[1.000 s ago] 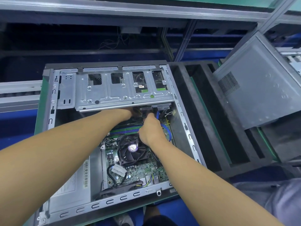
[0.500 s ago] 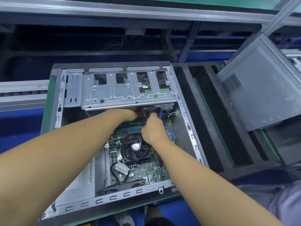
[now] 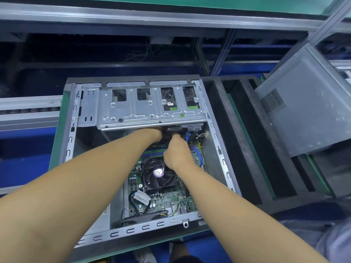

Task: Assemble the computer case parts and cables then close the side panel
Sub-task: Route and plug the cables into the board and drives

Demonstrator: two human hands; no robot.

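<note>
I note my left hand [image 3: 154,133] and right hand [image 3: 177,153] close together at the drive cage [image 3: 133,111] edge inside the open case [image 3: 133,231], grips hidden; I would square the connector [image 3: 173,128] before pressing home.

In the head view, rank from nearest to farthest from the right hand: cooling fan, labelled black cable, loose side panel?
1. Cooling fan, just below the right hand, slightly left.
2. Labelled black cable, farther down and left.
3. Side panel, leaning far off to the right.
</note>
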